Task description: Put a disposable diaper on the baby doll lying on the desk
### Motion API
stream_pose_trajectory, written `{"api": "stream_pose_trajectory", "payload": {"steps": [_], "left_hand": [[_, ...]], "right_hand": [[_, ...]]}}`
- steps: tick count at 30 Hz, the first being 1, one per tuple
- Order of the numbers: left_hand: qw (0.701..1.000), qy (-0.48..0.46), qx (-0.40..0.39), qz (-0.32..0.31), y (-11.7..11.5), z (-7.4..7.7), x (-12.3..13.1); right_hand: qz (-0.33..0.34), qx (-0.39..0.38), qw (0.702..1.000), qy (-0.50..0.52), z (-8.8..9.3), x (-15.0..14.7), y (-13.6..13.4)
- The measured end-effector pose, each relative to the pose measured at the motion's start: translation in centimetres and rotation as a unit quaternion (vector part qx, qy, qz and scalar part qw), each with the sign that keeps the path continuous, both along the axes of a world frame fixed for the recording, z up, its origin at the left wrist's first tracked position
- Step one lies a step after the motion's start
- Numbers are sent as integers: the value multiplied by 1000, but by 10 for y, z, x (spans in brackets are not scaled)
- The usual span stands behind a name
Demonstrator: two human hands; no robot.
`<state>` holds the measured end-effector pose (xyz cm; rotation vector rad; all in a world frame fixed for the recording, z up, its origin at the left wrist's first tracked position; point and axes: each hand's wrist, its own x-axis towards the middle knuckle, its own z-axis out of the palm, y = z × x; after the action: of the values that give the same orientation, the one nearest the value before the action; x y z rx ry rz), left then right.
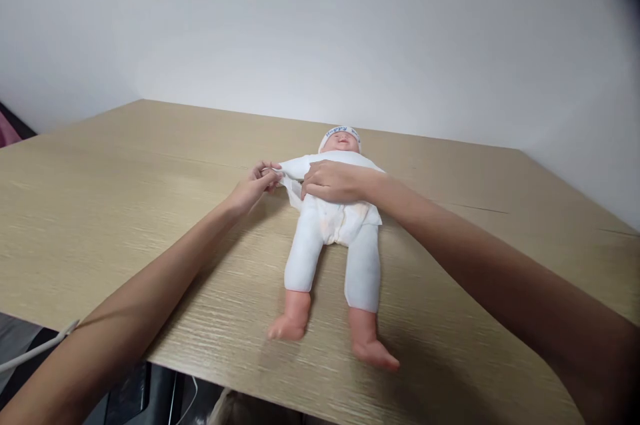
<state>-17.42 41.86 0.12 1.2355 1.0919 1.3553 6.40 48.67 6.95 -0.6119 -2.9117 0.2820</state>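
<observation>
A baby doll (363, 271) in a white body suit lies on its back on the table, feet towards me. Its headband carries blue lettering. Around its hips is a white diaper (345, 221). My left hand (260, 186) is beside the doll's waist, its fingers pinched on the diaper's side tab, which is pulled out from the body. My right hand (333, 181) lies across the doll's belly at the diaper's upper edge. Its fingers are bent over towards the left side, and their tips are partly hidden, so I cannot tell whether they grip the diaper.
The wooden table (125, 211) reaches back to a pale wall (320, 38). A white cable (37, 353) runs by the front left edge, near my left forearm. Dark objects lie below the front edge. Something pink (7, 131) shows at the far left.
</observation>
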Motion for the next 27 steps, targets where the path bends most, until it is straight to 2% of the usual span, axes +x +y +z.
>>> {"api": "stream_pose_trajectory", "payload": {"steps": [3, 8, 11, 14, 16, 18, 22, 27], "left_hand": [[1000, -13, 10, -2, 5, 7, 7], [1000, -21, 21, 8, 12, 12, 17], [1000, -22, 14, 14, 13, 14, 22], [1000, -15, 11, 7, 11, 20, 31], [1000, -5, 12, 2, 10, 25, 39], [1000, 3, 13, -4, 9, 30, 50], [1000, 13, 18, -22, 8, 34, 68], [997, 19, 48, -64, 8, 30, 80]], "right_hand": [[37, -19, 998, -42, 0, -6, -3], [34, -16, 999, -1, 9, -1, -18], [-27, 19, 995, 97, 17, 16, -29], [-133, 43, 967, 214, 17, 33, -39], [-185, 20, 954, 235, 11, 40, -41], [-205, -29, 949, 239, 3, 43, -40], [-191, -108, 935, 280, -11, 43, -33], [-174, -136, 929, 296, -16, 42, -28]]}}
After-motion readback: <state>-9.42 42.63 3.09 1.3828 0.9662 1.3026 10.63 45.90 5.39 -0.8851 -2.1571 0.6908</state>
